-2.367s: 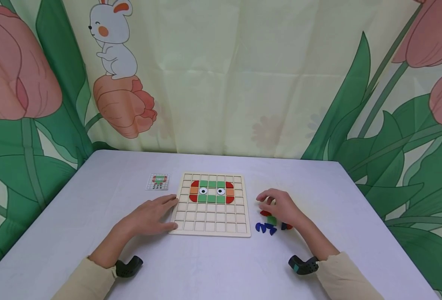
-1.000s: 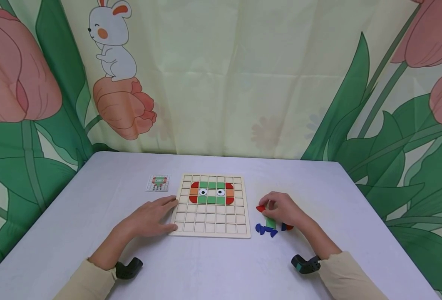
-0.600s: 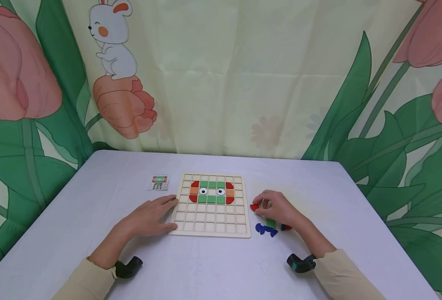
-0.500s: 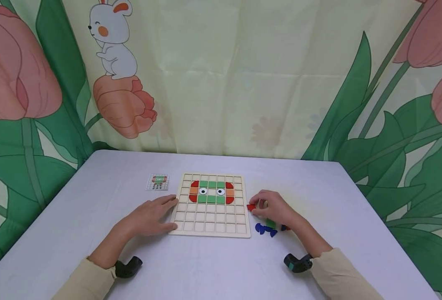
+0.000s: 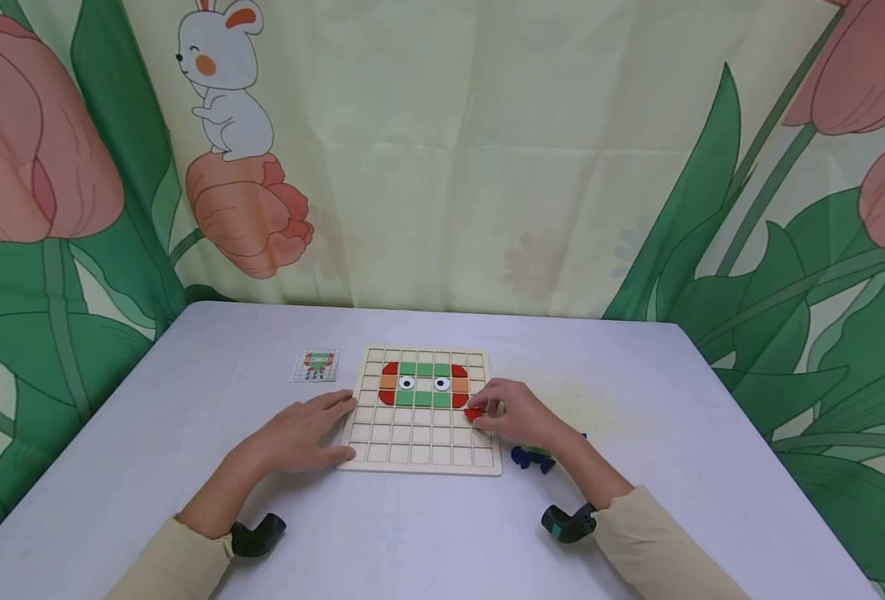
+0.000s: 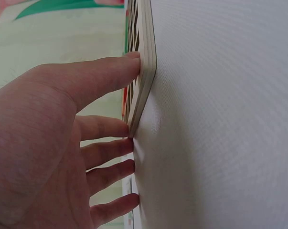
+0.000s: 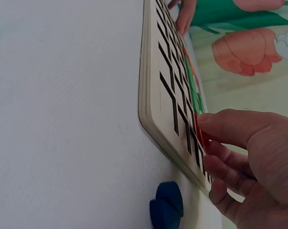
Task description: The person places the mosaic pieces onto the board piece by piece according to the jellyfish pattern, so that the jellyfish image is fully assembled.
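A wooden grid board (image 5: 412,455) lies mid-table, its upper rows filled with green, red and orange tiles and two eye tiles (image 5: 407,383). Between thumb and fingers, my right hand (image 5: 513,412) pinches a red tile (image 5: 473,414) over the board's right side, just below the set red corner tile. In the right wrist view the red tile (image 7: 201,136) is partly hidden by the thumb. My left hand (image 5: 303,433) rests at the board's left edge, fingers spread, with the thumb on the rim (image 6: 146,71) in the left wrist view.
Several blue pieces (image 5: 521,457) and a partly covered green tile lie right of the board, under the right forearm. A small pattern card (image 5: 317,365) lies left of the board's top corner. A printed curtain (image 5: 442,167) hangs behind the table.
My right hand has picked up the red tile from the loose pieces and carried it left over the board's right side. The left hand has stayed in place.
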`<state>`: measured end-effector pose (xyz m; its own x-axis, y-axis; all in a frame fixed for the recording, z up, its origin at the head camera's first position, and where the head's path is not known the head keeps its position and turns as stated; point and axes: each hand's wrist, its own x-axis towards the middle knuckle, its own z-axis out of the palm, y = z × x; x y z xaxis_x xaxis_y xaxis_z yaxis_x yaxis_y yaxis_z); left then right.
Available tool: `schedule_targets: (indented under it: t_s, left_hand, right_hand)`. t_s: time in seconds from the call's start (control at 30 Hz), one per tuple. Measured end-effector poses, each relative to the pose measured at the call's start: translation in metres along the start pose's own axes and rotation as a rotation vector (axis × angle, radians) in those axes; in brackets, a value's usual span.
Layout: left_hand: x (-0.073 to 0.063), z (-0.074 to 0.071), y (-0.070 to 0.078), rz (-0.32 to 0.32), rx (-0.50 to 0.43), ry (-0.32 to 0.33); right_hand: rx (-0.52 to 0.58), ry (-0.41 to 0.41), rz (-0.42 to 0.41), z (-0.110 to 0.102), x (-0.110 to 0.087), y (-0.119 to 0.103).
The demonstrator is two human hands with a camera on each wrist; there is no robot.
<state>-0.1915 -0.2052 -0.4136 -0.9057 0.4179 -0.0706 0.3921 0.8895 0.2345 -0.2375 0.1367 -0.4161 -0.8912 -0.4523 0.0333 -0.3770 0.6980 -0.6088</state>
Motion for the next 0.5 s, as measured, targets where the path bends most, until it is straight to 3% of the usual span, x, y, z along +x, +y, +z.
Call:
schedule_targets:
  t_s: [0.33, 0.5]
  left_hand:
    - [0.000, 0.000, 0.000, 0.006, 0.011, 0.004]
    - [-0.002, -0.002, 0.001, 0.014, 0.007, 0.008]
  right_hand:
    - [0.000, -0.076, -0.091, 0.010, 0.008, -0.010]
    - [-0.015, -0.074, -0.136, 0.010, 0.007, -0.014]
